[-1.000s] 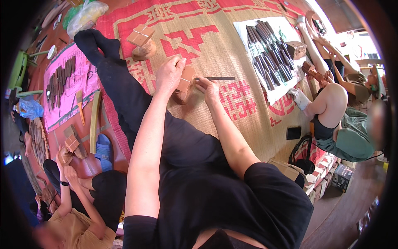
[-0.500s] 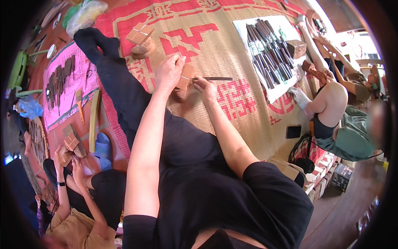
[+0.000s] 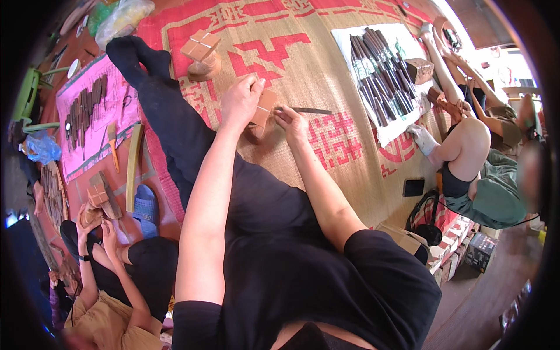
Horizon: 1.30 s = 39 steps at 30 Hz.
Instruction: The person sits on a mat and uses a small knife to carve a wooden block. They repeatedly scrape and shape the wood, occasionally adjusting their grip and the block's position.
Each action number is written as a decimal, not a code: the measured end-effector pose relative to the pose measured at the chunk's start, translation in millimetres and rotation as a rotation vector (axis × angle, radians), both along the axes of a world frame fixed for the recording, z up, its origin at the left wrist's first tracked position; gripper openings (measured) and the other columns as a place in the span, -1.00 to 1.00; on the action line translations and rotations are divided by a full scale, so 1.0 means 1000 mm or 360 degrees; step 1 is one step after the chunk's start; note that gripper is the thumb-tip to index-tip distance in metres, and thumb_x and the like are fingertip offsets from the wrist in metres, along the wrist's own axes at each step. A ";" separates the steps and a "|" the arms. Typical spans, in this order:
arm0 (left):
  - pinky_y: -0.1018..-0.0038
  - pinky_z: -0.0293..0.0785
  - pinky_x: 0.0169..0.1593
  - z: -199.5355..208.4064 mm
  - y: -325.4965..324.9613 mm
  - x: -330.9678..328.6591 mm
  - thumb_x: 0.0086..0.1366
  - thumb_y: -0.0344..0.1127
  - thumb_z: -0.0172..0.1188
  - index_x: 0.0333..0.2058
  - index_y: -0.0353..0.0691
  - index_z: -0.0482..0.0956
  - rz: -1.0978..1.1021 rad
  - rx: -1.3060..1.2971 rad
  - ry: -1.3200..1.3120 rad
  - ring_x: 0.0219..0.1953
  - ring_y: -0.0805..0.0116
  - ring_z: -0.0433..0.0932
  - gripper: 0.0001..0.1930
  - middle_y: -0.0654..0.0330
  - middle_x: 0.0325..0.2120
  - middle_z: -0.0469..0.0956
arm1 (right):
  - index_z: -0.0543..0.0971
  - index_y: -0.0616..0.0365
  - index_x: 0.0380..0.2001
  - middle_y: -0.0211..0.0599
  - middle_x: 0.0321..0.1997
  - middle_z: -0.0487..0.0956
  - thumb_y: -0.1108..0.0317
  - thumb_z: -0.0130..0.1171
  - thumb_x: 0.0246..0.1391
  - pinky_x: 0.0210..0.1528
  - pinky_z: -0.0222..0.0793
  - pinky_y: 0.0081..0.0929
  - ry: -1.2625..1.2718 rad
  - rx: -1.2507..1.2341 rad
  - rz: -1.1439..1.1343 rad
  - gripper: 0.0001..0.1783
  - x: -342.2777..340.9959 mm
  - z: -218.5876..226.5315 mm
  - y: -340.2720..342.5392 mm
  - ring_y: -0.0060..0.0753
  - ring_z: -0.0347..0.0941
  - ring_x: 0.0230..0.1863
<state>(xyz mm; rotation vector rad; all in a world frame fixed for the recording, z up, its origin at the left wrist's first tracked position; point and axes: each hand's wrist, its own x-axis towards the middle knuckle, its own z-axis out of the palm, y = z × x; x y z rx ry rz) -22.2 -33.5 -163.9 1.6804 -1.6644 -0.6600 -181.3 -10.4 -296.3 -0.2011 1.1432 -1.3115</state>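
- Head view, workpiece: a red-brown block (image 3: 268, 101) with flat faces and crisp edges; a thin pale line crosses its face. A rounded wooden base (image 3: 254, 135) shows directly below it, partly covered by the hands and forearms.
- Workpiece location: over the patterned red and straw-coloured mat (image 3: 274, 160), between the two hands, beyond the knees of the person's black trousers (image 3: 256, 195).
- Left hand (image 3: 241, 104): grasping the block from its left side, fingers curled, thumb toward the upper edge.
- Right hand (image 3: 291, 121): pinching the near end of a thin dark strip (image 3: 315, 111), which projects to the right above the mat, close beside the block.
- Matching unit: a second red-brown block (image 3: 200, 46) with pale crossing lines, seated on a rounded wooden stand (image 3: 204, 67) on the mat, beyond the left hand.
- Containers: a clear plastic bag (image 3: 123, 22) at upper left and a blue plastic bag (image 3: 42, 148) below it; contents of both cannot be identified. A dark box (image 3: 481, 249) is at lower right; its contents are not visible.
- Tool supports: a white cloth (image 3: 387, 136) carries rows of dark tools (image 3: 382, 81); a pink cloth (image 3: 71, 156) carries another row of dark tools (image 3: 86, 111).
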 end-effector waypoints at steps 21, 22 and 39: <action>0.19 0.37 -0.30 0.003 0.003 -0.002 0.27 -0.09 0.00 -0.47 -0.23 0.43 -0.0004 0.0011 0.0066 -0.35 0.00 0.50 -0.69 0.05 -0.48 0.50 | 0.49 0.34 -0.31 -0.13 -0.36 0.59 0.50 0.18 -0.03 -0.32 0.53 -0.49 -0.0013 -0.0028 0.0021 -0.81 -0.004 0.004 -0.005 -0.29 0.56 -0.40; 0.19 0.37 -0.30 0.002 0.003 -0.001 0.27 -0.10 0.00 -0.47 -0.23 0.44 0.0000 0.0018 0.0053 -0.35 0.00 0.50 -0.69 0.05 -0.48 0.50 | 0.49 0.33 -0.31 -0.13 -0.36 0.59 0.50 0.19 -0.03 -0.33 0.53 -0.51 -0.0024 -0.0025 0.0041 -0.81 -0.004 0.004 -0.003 -0.30 0.56 -0.40; 0.28 0.37 -0.34 -0.005 0.003 -0.001 0.28 -0.01 0.00 -0.41 -0.21 0.49 0.0001 0.0004 0.0103 -0.41 0.09 0.52 -0.65 0.06 -0.51 0.52 | 0.44 0.29 -0.36 -0.15 -0.39 0.57 0.47 0.24 -0.05 -0.36 0.54 -0.45 -0.0001 0.0012 -0.0012 -0.80 -0.004 -0.006 -0.002 -0.32 0.55 -0.47</action>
